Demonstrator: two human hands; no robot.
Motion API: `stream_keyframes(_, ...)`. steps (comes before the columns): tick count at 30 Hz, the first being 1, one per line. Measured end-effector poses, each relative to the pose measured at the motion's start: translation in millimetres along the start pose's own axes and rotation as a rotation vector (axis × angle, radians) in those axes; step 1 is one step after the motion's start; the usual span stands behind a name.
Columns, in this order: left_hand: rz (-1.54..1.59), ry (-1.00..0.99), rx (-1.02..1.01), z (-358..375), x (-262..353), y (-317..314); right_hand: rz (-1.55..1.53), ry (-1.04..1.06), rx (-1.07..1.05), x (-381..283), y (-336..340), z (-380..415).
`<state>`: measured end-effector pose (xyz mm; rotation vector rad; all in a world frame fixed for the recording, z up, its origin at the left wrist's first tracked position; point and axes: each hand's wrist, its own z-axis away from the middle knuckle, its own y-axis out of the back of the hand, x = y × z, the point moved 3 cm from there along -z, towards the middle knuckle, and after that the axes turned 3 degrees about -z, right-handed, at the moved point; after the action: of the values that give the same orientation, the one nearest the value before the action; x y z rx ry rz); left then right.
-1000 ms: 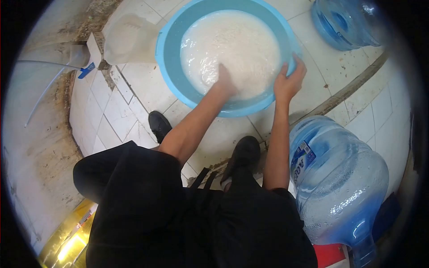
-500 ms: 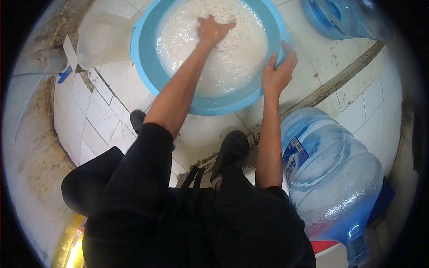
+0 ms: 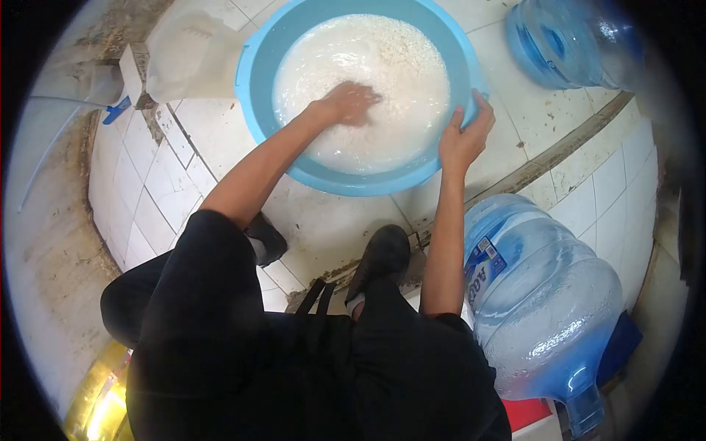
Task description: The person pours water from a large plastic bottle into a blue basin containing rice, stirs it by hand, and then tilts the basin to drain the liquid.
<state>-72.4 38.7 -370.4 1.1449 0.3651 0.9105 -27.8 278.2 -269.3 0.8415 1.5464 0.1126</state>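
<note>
A light blue basin (image 3: 254, 92) on the tiled floor holds milky water (image 3: 316, 62) with white rice grains (image 3: 412, 55) heaped toward its far right side. My left hand (image 3: 351, 103) is in the water near the middle, its fingers stretched out, slightly blurred and partly under the cloudy surface. No grains show in its grasp. At the basin's right rim is my right hand (image 3: 465, 140), gripping the edge with the thumb on the inner side and the fingers around the outside.
A large clear blue water bottle (image 3: 544, 294) lies close by my right arm, and another bottle (image 3: 566, 44) lies at the far right. A whitish translucent container (image 3: 187, 59) stands left of the basin. Low tiled ledges (image 3: 581, 132) run along the right.
My left hand has drawn back toward me through the water, from the rice heap to the basin's middle. My right hand stays on the rim. My left foot shows more.
</note>
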Motion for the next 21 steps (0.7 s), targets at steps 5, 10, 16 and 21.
stream_keyframes(5,0.036,0.207,0.243,35.6,-16.3,53.8,-0.029,-0.026,0.018,-0.7,0.1,1.2)
stream_keyframes(10,0.212,0.656,0.358,-30.3,-64.9,57.8,-0.025,-0.006,0.021,0.8,-0.7,-0.8)
stream_keyframes(16,1.121,0.397,0.264,-86.2,-73.1,73.5,-0.011,-0.011,0.005,-0.1,-2.8,-1.7)
stream_keyframes(21,0.838,0.465,0.037,-100.7,-38.5,81.4,-0.018,-0.021,-0.010,-1.8,-2.4,-2.3)
